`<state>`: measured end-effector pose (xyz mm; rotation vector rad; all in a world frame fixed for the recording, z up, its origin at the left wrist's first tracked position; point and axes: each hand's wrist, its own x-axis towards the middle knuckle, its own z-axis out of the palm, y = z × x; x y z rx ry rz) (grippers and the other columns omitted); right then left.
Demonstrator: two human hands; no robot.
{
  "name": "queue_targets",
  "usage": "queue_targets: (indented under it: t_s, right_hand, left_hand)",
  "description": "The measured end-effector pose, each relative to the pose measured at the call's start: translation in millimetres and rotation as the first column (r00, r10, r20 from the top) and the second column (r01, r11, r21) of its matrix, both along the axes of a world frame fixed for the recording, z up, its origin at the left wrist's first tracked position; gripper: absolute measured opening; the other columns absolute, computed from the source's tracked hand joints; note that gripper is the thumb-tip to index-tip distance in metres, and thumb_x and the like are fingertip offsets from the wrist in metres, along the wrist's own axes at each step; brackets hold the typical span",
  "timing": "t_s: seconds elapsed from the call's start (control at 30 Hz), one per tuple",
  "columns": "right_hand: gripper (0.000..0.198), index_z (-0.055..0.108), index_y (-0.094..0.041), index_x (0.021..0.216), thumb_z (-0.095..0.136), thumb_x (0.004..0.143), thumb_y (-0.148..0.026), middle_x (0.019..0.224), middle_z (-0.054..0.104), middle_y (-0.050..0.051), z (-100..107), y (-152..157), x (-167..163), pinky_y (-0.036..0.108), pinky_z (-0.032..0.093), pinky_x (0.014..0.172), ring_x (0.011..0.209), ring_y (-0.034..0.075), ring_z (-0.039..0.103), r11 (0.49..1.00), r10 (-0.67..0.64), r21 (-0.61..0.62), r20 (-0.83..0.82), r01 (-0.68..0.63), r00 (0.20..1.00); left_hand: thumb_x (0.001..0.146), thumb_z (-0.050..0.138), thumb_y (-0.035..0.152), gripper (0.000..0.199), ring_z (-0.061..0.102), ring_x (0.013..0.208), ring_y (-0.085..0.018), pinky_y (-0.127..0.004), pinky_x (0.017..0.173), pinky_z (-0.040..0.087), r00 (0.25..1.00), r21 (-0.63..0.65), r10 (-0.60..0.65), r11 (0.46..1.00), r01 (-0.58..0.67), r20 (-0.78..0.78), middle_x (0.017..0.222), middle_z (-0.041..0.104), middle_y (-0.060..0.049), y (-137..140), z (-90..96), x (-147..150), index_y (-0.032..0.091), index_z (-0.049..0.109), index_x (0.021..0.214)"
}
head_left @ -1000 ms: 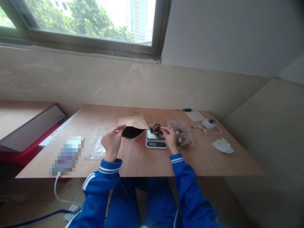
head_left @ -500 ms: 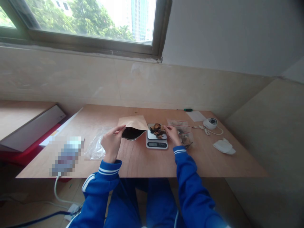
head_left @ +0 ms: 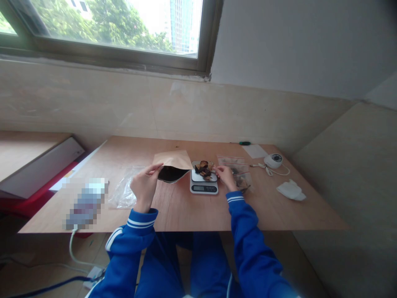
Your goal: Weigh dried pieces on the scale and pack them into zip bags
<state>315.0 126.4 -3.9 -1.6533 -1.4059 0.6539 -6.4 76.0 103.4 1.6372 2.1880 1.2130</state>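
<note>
My left hand [head_left: 145, 186] pinches the left edge of a brown paper pouch [head_left: 173, 158]. The pouch lies with its dark mouth gaping toward me. Right beside it stands a small white digital kitchen scale [head_left: 204, 188]. A loose heap of dried brown and dark slices [head_left: 204, 169] rests on the scale's plate. At the right side of that heap is my right hand [head_left: 226, 177], its thumb and fingertips closed together. Whatever is between those fingertips is too small to make out. Clear zip bags [head_left: 245, 169] holding dried pieces lie just right of my right hand, partly covered by it.
Left of the pouch is a crumpled clear plastic bag [head_left: 124, 192], then a blurred phone-like device [head_left: 87, 205] with a white cable. To the right are a white dome camera [head_left: 273, 160], a crumpled white tissue [head_left: 290, 190], a paper sheet [head_left: 254, 151] and a green-handled screwdriver [head_left: 245, 143].
The whole view has shifted slightly. Both hands keep nearly the same places, the left on the pouch and the right at the heap. Some slices at the heap's right side look slightly rearranged.
</note>
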Motion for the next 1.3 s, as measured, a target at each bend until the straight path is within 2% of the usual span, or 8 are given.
queue_targets:
  t_s: [0.1,0.23,0.33,0.47,0.67,0.87,1.07,1.3]
  right_hand:
    - [0.040,0.066,-0.015,0.073,0.057,0.079,-0.053,0.058,0.065,0.004,1.7,0.4,0.2,0.026,0.044,0.052,0.054,0.018,0.060,1.000,0.001,-0.011,0.069,0.000,0.998]
    - [0.032,0.067,-0.014,0.087,0.051,0.086,-0.041,0.079,0.071,0.011,5.7,0.0,3.9,0.033,0.049,0.071,0.074,0.023,0.066,0.999,-0.045,-0.006,0.185,0.047,0.982]
    - [0.028,0.063,-0.012,0.102,0.043,0.090,-0.027,0.096,0.069,0.015,7.4,-4.7,9.5,0.037,0.047,0.085,0.091,0.025,0.065,0.998,-0.063,0.001,0.271,0.065,0.961]
    - [0.031,0.060,-0.013,0.112,0.045,0.085,-0.012,0.110,0.064,0.014,4.6,-13.9,16.5,0.035,0.043,0.095,0.103,0.023,0.059,1.000,0.020,-0.030,0.364,-0.010,0.931]
    - [0.035,0.066,-0.015,0.106,0.057,0.073,-0.006,0.102,0.061,0.012,-3.7,-19.4,17.4,0.034,0.044,0.093,0.099,0.024,0.058,0.988,0.147,-0.107,0.420,-0.112,0.896]
    - [0.033,0.066,-0.019,0.102,0.057,0.072,-0.008,0.097,0.058,0.008,-5.3,-19.6,17.7,0.038,0.044,0.094,0.095,0.024,0.058,0.993,0.118,-0.055,0.410,-0.105,0.904]
    - [0.036,0.060,-0.014,0.115,0.056,0.079,-0.016,0.101,0.054,0.010,-0.2,-30.8,24.3,0.042,0.048,0.089,0.088,0.023,0.060,0.999,0.046,0.004,0.378,-0.051,0.925]
    - [0.033,0.063,-0.017,0.114,0.059,0.081,-0.020,0.106,0.054,0.010,7.8,-53.1,25.2,0.037,0.054,0.076,0.071,0.017,0.061,0.990,0.126,0.015,0.322,-0.138,0.938]
  left_hand:
    - [0.079,0.065,0.046,0.020,0.068,0.075,-0.018,-0.025,0.058,0.038,1.000,-0.002,-0.010,1.000,0.010,0.006,0.075,0.075,0.004,0.1,-0.8,-0.2,0.038,0.075,0.094]
    - [0.079,0.064,0.047,0.021,0.068,0.075,-0.019,-0.025,0.059,0.039,1.000,-0.001,-0.013,1.000,0.013,0.012,0.075,0.075,0.004,-0.7,-1.0,-0.1,0.037,0.075,0.094]
    - [0.079,0.064,0.046,0.021,0.068,0.075,-0.018,-0.025,0.059,0.039,1.000,0.004,-0.019,1.000,0.019,0.016,0.075,0.074,0.004,-1.2,-0.5,-0.1,0.037,0.075,0.094]
    - [0.079,0.063,0.048,0.021,0.068,0.075,-0.018,-0.025,0.059,0.039,1.000,-0.004,-0.013,1.000,0.014,0.026,0.074,0.074,0.005,-1.1,0.3,0.1,0.037,0.075,0.094]
    - [0.079,0.063,0.048,0.023,0.068,0.077,-0.019,-0.025,0.060,0.040,0.999,-0.010,-0.011,1.000,0.012,0.043,0.076,0.075,0.004,-2.0,-0.6,0.2,0.037,0.075,0.094]
    - [0.079,0.062,0.049,0.024,0.068,0.077,-0.019,-0.025,0.060,0.040,0.999,-0.014,-0.010,1.000,0.010,0.037,0.076,0.075,0.003,-3.0,-3.8,-0.3,0.036,0.074,0.096]
    - [0.079,0.062,0.048,0.023,0.068,0.077,-0.018,-0.025,0.060,0.040,0.999,-0.006,-0.010,1.000,0.010,0.053,0.076,0.075,0.004,-3.3,-5.3,2.9,0.036,0.074,0.095]
    - [0.079,0.062,0.047,0.023,0.067,0.076,-0.018,-0.026,0.061,0.040,0.996,-0.023,0.041,0.999,-0.039,0.081,0.075,0.074,0.004,-6.5,-4.7,5.8,0.037,0.075,0.095]
